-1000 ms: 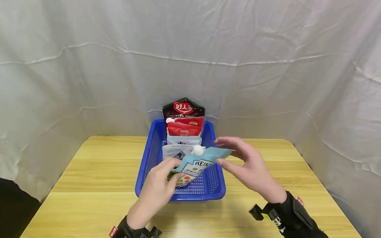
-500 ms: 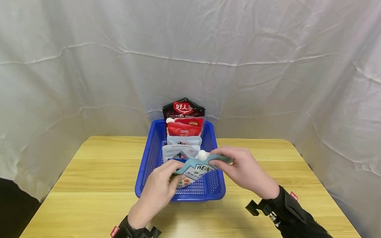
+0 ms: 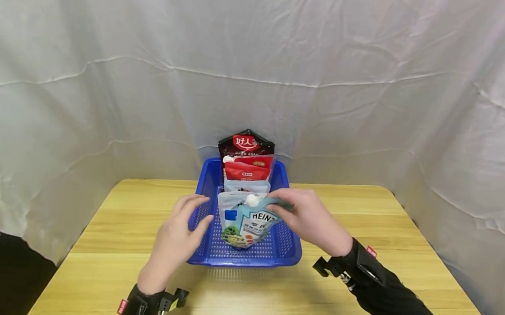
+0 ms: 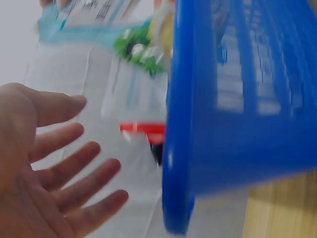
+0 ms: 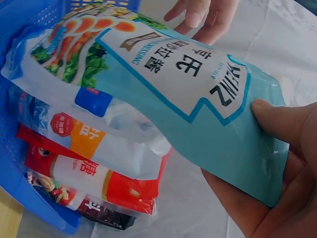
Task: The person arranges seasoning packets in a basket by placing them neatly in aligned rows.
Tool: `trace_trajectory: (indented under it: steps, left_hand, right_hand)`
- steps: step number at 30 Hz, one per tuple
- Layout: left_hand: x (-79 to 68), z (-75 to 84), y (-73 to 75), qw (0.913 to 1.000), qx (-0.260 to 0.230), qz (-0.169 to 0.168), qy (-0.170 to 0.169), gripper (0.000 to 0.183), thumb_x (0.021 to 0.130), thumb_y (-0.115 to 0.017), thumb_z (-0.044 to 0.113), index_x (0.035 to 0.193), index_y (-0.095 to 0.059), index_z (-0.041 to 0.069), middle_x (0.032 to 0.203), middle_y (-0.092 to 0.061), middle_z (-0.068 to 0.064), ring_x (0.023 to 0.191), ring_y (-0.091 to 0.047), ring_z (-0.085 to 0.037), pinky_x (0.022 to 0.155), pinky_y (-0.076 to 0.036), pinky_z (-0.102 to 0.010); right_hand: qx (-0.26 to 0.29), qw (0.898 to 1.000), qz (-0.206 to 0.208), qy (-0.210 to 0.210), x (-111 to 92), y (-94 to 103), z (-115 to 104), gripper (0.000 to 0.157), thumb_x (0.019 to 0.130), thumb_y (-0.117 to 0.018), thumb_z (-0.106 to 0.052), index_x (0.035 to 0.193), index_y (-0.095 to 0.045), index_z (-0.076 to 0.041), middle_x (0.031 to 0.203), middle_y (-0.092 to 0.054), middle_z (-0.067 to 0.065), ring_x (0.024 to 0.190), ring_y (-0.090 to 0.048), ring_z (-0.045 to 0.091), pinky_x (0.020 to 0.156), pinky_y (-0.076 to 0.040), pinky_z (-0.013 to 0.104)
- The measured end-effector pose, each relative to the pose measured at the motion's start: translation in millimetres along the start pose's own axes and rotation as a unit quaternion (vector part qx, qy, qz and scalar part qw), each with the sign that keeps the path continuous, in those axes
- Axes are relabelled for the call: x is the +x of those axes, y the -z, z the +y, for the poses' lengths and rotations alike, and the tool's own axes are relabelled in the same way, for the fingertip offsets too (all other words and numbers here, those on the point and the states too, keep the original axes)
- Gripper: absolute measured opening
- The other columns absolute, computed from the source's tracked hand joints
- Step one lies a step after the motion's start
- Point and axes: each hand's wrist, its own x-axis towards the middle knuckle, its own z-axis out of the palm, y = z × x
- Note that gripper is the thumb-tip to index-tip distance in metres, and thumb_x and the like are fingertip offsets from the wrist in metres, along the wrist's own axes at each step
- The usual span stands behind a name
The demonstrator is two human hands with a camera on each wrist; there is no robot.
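A light blue Heinz salad dressing pouch [image 3: 251, 226] with a white cap tilts over the front of the blue plastic basket [image 3: 292, 250]. My right hand [image 3: 307, 217] pinches its upper right corner between thumb and fingers, as the right wrist view shows with the pouch [image 5: 193, 79] filling the middle. My left hand [image 3: 177, 237] is off the pouch, at the basket's left side, fingers spread and holding nothing. In the left wrist view the left hand's fingers [image 4: 94, 183] lie apart from the blurred basket wall [image 4: 223, 139].
Behind the pouch, white pouches [image 3: 246, 185], red bags [image 3: 247, 171] and a black bag [image 3: 246, 143] stand in a row in the basket. The basket sits on a wooden table [image 3: 147, 209], with a pale grey curtain [image 3: 257, 72] behind it.
Both hands held the pouch half a second ago. My left hand has let go and moved left; the right hand has shifted slightly left, and more of the pouch front now shows.
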Motion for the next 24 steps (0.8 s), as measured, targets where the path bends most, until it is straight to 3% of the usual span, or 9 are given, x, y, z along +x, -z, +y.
trace_trajectory:
  steps: [6,13,24]
  left_hand:
    - [2.1,-17.2,5.4,0.9969,0.033,-0.027,0.066,0.043,0.095,-0.076,0.017,0.135,-0.064,0.004,0.138,-0.059,-0.017,0.115,-0.066,-0.037,0.083,-0.060,-0.053]
    - [1.8,-28.3,-1.0,0.9897,0.026,-0.067,0.124,0.046,0.094,-0.076,0.012,0.136,-0.062,0.000,0.135,-0.059,-0.022,0.112,-0.068,-0.037,0.083,-0.062,-0.050]
    - [0.5,-31.0,-1.0,0.9876,0.022,-0.072,0.138,0.033,0.091,-0.075,0.001,0.122,-0.070,-0.010,0.131,-0.063,-0.025,0.110,-0.068,-0.039,0.091,-0.060,-0.053]
  right_hand:
    - [-0.029,0.999,-0.036,0.005,6.6,-12.7,0.1,0.017,0.094,-0.078,-0.009,0.111,-0.077,-0.009,0.105,-0.078,0.002,0.091,-0.073,0.011,0.077,-0.061,0.024]
    - [-0.071,0.994,-0.078,0.008,13.5,-29.4,2.7,0.020,0.095,-0.077,-0.014,0.115,-0.078,-0.010,0.109,-0.078,0.002,0.095,-0.074,0.013,0.083,-0.061,0.028]
    - [-0.093,0.990,-0.109,0.013,19.4,-48.0,1.5,0.021,0.096,-0.076,-0.014,0.117,-0.077,-0.010,0.110,-0.077,0.002,0.096,-0.073,0.015,0.083,-0.062,0.031]
